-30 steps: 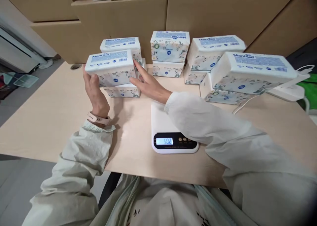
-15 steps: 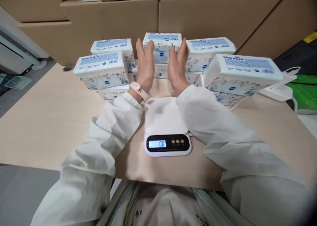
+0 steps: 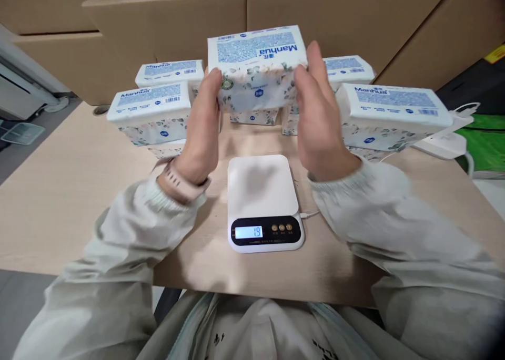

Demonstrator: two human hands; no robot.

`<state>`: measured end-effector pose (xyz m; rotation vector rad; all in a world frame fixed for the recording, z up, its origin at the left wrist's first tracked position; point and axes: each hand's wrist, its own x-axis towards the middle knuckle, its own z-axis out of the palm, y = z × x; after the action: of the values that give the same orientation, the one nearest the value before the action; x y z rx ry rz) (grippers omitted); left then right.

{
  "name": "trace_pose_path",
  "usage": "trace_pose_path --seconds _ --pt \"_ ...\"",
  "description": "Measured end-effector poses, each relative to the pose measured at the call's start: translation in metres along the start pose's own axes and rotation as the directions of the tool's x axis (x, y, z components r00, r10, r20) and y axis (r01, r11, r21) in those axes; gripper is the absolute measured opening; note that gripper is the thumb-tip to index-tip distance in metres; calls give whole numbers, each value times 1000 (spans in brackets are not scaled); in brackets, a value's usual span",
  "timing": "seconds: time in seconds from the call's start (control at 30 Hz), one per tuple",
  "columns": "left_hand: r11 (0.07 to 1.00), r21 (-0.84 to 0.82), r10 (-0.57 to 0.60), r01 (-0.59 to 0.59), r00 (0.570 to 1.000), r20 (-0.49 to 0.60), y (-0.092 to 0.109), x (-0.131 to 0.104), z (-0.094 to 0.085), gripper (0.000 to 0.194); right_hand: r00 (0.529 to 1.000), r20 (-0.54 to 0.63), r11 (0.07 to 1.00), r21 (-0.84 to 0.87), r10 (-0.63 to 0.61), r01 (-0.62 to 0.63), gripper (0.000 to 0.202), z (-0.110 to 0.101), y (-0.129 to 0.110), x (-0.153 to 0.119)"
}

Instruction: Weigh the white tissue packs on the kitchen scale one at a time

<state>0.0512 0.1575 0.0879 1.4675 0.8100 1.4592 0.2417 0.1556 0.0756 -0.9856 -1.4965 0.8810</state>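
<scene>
Between both palms I hold up a white-and-blue pack of tissues [image 3: 256, 71], its floral side toward me and the "Manhua" print upside down on top. My left hand [image 3: 202, 123] is closed on its left end, thumb at the front corner. On the right end my right hand [image 3: 319, 113] presses, thumb also in front. Below and nearer to me, apart from the pack, lies a white digital scale [image 3: 262, 186] with a lit display reading 1.9. Nothing rests on its plate, where shadows fall. Behind the held pack stands another tissue pack [image 3: 254, 116], partly hidden.
Stacked tissue packs stand at the left [image 3: 150, 110] and at the right [image 3: 394, 113]. Cardboard boxes [image 3: 169, 29] form a wall behind the table [image 3: 79, 192]. A cable [image 3: 310, 214] runs from the scale's right side. A white power strip [image 3: 444, 144] sits at the right edge.
The tissue pack, gripped between my two hands, has come up off the pack beneath and toward me. The scale reading went from 0.0 to 1.9.
</scene>
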Motion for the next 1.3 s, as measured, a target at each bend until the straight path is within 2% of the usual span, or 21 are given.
trace_pose_path --seconds 0.03,0.07,0.13,0.2,0.3,0.4,0.53,0.7,0.77,0.83,0.97,1.3 --pt "998 15 66 -67 994 89 14 -26 -1 44 1000 -23 999 40 11 -10 75 -6 -12 -24" --pt "994 47 89 -97 985 149 26 -51 -1 46 997 24 996 47 72 -73 75 -12 -21 -48" --pt "992 126 -4 -20 982 189 39 -96 -2 48 991 73 990 82 112 -118 69 -22 -32 -94" --pt "983 163 -114 85 978 177 41 -130 -2 52 982 114 983 89 149 -159 64 -28 -32 -131" --pt "975 144 -192 167 964 185 32 -156 -1 58 966 130 967 95 223 -236 62 -29 -20 -167" --pt "972 134 -214 191 959 187 23 -164 -1 58 958 129 952 140 255 -272 63 -25 -6 -182" --pt "971 135 -220 199 963 157 9 -172 -10 64 972 113 962 158 206 -222 63 -21 5 -187" --pt "987 119 -117 111 992 46 -16 -180 -25 61 990 -115 993 91 82 -71 54 -25 18 -184" --pt "992 100 -79 76 997 27 -22 -180 -30 57 978 -196 995 83 70 -54 51 -27 22 -183" --pt "993 83 -92 89 995 28 -24 -178 -33 55 967 -239 994 85 89 -70 50 -29 26 -182" --pt "988 60 -145 142 988 47 -21 -177 -34 58 968 -220 991 84 119 -103 49 -30 27 -182" --pt "982 13 -189 189 981 52 -17 -178 -31 60 978 -177 993 78 106 -94 50 -33 24 -185"
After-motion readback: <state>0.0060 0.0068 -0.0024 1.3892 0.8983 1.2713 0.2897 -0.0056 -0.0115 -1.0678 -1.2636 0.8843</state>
